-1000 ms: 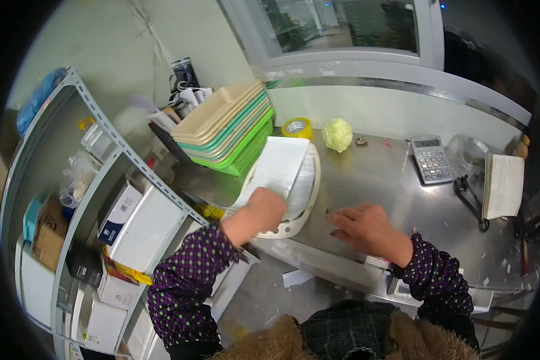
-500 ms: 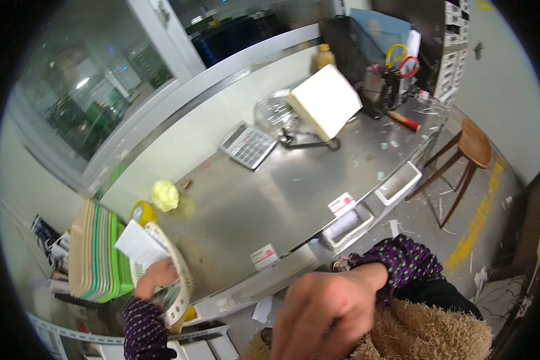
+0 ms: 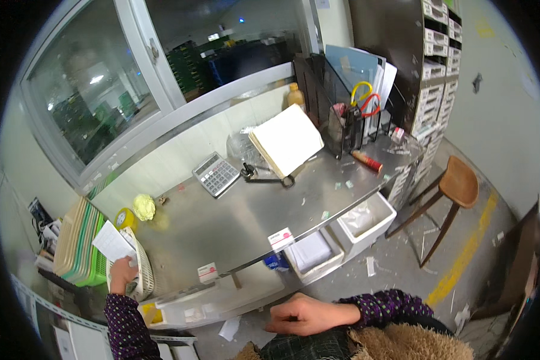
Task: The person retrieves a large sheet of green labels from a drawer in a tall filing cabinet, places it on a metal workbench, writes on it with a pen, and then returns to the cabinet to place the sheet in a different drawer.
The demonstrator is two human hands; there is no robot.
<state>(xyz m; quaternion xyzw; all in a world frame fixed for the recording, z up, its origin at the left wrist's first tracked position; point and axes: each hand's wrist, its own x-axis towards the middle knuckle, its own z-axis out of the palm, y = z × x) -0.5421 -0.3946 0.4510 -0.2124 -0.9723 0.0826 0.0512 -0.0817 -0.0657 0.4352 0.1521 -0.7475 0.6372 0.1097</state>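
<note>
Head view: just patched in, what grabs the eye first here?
A steel counter runs under a big window, with a thick open pad propped on a stand at its middle and a calculator just left of it. At the counter's far left, the left hand holds a white basket with a paper in it, beside a stack of trays. The right hand rests low, near the body.
</note>
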